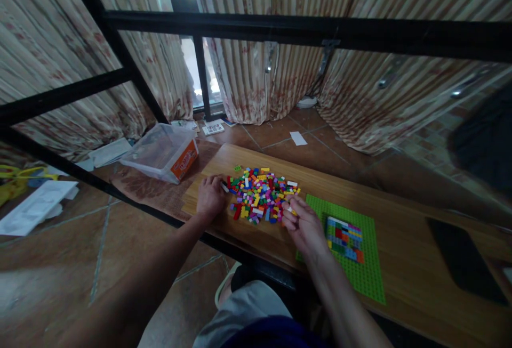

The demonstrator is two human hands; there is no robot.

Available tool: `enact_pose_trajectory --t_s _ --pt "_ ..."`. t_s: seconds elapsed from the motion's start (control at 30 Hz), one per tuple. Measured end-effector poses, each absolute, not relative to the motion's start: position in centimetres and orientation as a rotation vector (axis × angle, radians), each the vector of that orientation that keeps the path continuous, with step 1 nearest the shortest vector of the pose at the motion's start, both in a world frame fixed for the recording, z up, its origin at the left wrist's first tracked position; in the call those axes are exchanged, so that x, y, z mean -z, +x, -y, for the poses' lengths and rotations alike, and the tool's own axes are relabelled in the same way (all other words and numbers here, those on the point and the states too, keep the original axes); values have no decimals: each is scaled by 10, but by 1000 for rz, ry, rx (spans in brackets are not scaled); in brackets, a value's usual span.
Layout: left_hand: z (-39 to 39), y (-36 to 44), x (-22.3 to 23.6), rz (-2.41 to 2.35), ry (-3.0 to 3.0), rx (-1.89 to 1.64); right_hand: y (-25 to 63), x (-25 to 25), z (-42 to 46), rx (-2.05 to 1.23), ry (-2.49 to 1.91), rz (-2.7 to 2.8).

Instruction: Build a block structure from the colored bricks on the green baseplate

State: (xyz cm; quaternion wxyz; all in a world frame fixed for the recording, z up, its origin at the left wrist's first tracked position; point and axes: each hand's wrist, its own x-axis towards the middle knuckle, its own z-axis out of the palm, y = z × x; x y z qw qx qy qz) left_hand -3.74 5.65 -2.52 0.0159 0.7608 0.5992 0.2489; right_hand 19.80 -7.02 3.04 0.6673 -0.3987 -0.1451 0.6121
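A loose pile of small multicoloured toy bricks (260, 193) lies on the wooden bench top. My left hand (211, 196) is at the pile's left edge, fingers curled down, its fingertips against a white toy brick (224, 186); whether it grips that brick is unclear. At the right edge of the pile, my right hand (306, 225) is closed in a pinch on a small toy brick (292, 211) that shows white and yellow, mostly hidden by the fingers. Just right of that hand lies a green baseplate (370, 278), bearing a block of assembled bricks (344, 239) in many colours.
A clear plastic box (156, 151) with an orange label stands beyond the bench's left end. A dark flat panel (466, 260) lies on the bench at right. Black metal bars (280, 23) cross in front of the curtains. White foam packaging (38, 207) rests on the floor at left.
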Motion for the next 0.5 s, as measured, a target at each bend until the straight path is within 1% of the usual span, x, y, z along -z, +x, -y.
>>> enact_pose_trajectory --t_s 0.23,0.33,0.4,0.5 --pt "-54 -36 23 -1863 2345 -773 200 -24 52 -1280 -1081 394" --pt "-54 -36 23 -1867 2348 -766 201 -17 47 -1185 -1279 566" --pt "-54 -36 24 -1866 2348 -770 201 -13 42 -1036 -1473 847" --pt "-55 -36 25 -1860 2341 -768 200 -11 35 -675 -1686 1358"
